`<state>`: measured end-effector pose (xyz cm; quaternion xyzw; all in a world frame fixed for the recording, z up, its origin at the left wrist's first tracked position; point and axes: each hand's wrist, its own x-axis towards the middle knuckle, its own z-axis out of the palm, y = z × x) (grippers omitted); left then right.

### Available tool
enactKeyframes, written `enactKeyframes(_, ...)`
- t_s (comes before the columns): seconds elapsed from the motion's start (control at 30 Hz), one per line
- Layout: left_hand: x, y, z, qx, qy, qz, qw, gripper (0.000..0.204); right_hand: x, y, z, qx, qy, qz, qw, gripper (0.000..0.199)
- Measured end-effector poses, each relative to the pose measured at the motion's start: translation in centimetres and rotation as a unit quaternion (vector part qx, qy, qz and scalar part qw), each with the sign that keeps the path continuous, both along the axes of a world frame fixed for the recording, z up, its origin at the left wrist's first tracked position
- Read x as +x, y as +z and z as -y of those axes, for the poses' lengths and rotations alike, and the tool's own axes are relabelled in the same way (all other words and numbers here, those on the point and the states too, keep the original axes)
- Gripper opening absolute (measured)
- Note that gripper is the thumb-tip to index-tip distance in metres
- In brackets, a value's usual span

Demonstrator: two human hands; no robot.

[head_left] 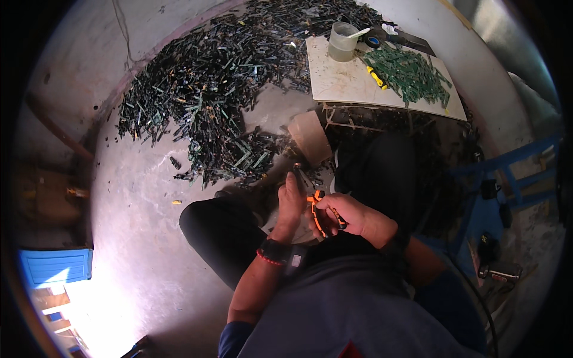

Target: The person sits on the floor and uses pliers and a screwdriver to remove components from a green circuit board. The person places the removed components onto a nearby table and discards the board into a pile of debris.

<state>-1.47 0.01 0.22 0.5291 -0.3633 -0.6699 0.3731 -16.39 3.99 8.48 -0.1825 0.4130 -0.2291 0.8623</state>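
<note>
Orange-handled pliers (318,210) sit over the seated person's lap, gripped by the right hand (346,215), whose fingers are closed around the handles. The left hand (290,197) is curled just beside the pliers' head, pinching a small dark strip (300,177) that is too small to make out clearly. The two hands nearly touch. Ahead on the concrete floor (143,209) lies a big heap of dark green strips (209,89). A pale board (340,83) carries a smaller green pile (412,71), a clear plastic cup (342,42) and a yellow-handled tool (376,77). Steady work here likely means holding the strip firmly, close to the pliers' head, fingertips clear.
</note>
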Motion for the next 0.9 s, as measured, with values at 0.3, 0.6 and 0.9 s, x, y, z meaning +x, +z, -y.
enactKeyframes(0.3,-1.0,-0.2,0.0,-0.019,0.020,0.040,0.999,0.066,0.1,-0.8,-0.8,0.114,-0.087,0.105,0.984,0.028)
enactKeyframes(0.6,-1.0,0.4,0.0,-0.017,0.008,0.109,0.994,0.065,-0.5,-1.4,-0.6,-0.016,-0.038,-0.037,0.998,0.025)
enactKeyframes(0.9,-1.2,-1.8,0.1,-0.035,0.037,0.128,0.990,0.061,-1.7,-1.2,1.9,-0.425,0.262,-0.548,0.671,0.028)
